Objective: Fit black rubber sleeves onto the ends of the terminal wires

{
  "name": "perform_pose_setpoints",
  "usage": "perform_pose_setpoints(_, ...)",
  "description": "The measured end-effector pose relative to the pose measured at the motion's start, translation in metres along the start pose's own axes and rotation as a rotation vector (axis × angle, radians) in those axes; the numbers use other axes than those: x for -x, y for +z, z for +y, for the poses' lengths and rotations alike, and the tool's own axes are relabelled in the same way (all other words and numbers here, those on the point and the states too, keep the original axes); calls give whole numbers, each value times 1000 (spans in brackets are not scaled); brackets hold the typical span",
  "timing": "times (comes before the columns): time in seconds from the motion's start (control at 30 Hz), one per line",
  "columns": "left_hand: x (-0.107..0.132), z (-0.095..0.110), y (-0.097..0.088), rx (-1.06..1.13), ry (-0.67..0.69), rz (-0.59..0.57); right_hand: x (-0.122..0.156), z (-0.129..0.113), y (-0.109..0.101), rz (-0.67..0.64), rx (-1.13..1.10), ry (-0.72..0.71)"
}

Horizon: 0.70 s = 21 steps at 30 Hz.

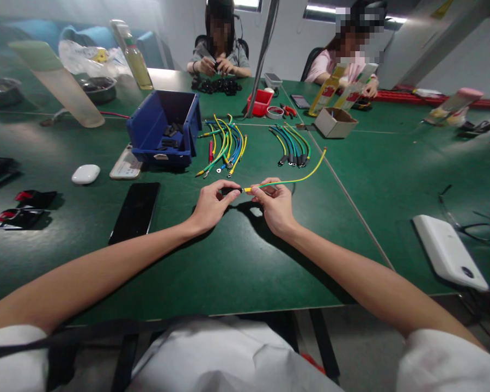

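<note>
Over the green table, my left hand (208, 206) pinches a small black sleeve (230, 190) between thumb and fingers. A yellow-and-green wire (306, 177) is gripped near its end by my right hand (278, 209). The wire's yellow end meets the sleeve, or sits just beside it; how far in, I cannot tell. Its free end curves up to the right. Beyond my hands lies a loose bundle of yellow, green and blue wires (228, 142) with ring terminals. To its right rests a group of wires with black sleeves on their near ends (296, 149).
A blue bin (175, 158) with black pieces inside stands at left, near a black phone (134, 212) and white earbud case (85, 174). A white power bank (449, 250) lies right. Bottles, a red box (261, 103) and two people sit across the table.
</note>
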State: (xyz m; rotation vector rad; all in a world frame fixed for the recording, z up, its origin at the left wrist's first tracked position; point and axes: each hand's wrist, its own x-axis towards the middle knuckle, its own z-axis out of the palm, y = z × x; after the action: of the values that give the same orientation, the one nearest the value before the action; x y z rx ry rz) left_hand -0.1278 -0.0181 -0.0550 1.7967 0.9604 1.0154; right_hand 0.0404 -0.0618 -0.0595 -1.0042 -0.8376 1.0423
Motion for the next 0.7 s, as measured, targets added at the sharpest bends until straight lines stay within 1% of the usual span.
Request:
perform_pose_setpoints(0.23, 0, -1, 1, 25, -4, -2, 1, -4, 2, -15, -6, 2)
perform_pose_setpoints(0.43, 0, 0, 1, 25, 22, -4, 1, -3, 1, -29, -3, -9)
perform_pose_setpoints(0.7, 1, 1, 1, 26, 24, -2, 1, -2, 3, -21, 13, -9)
